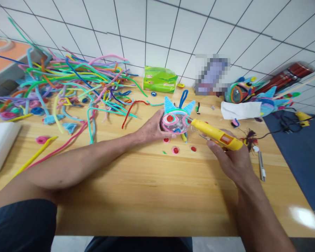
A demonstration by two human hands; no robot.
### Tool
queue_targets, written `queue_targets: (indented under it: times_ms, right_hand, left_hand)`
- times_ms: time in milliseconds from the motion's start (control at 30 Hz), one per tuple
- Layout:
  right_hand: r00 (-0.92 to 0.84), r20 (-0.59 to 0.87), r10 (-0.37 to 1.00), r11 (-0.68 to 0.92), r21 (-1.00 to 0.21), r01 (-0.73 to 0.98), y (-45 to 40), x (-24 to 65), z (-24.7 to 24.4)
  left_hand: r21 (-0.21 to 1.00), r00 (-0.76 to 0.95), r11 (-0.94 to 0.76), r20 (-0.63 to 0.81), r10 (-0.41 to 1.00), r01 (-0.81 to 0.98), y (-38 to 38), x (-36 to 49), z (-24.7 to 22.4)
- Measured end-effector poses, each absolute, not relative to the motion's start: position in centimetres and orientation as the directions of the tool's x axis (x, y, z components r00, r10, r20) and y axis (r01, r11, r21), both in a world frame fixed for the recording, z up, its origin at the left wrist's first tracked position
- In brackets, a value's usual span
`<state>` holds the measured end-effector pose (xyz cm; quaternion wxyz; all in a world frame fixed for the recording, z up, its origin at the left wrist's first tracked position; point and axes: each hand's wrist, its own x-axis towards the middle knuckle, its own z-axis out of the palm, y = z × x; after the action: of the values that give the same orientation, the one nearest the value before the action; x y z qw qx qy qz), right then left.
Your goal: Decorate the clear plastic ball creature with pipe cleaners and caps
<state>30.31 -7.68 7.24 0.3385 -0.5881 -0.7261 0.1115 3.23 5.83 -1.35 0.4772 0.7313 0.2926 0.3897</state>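
My left hand [155,126] grips the left side of a round craft face [175,126] with blue pointed ears, a dark blue loop on top and a red-centred eye. In my right hand [232,159] is a yellow glue gun [216,134], its tip at the face's right eye. The fingers under the gun are partly hidden. Small red discs with pink rims, one [175,150] and another [193,149], lie on the table just below the face.
Colourful pipe cleaners [76,80] heap at the left. A green tissue pack [160,79] stands by the tiled wall. At the right are a finished-looking craft [236,93], white paper [240,110], a red flask [287,77], a cutter [261,166] and a black cable [269,134].
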Motion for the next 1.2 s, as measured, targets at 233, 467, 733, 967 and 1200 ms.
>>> queue_targets:
  times_ms: [233,467,733,967,1200]
  right_hand:
    - [-0.081,0.347,0.934,0.273,-0.552,0.788,-7.7,30.7,6.8]
    - [-0.171,0.358,0.918,0.342,-0.494,0.799,-8.0,30.4,8.0]
    - [-0.273,0.420,0.866,0.438,-0.372,0.818,-8.0,30.3,8.2]
    - [-0.308,0.411,0.858,0.450,-0.312,0.837,-8.1,30.2,8.2]
    - [-0.326,0.402,0.855,0.459,-0.298,0.837,-8.0,30.0,8.3]
  left_hand:
    - [0.917,0.523,-0.396,0.318,0.790,0.040,5.9,3.3,-1.8]
    - [0.924,0.516,-0.383,0.320,0.794,0.016,5.7,3.2,-1.3]
    - [0.935,0.527,-0.353,0.290,0.799,0.020,5.6,3.3,-1.1]
    - [0.928,0.516,-0.370,0.297,0.804,0.041,5.7,3.4,-1.3]
    - [0.928,0.523,-0.371,0.295,0.800,0.043,5.7,3.4,-1.3]
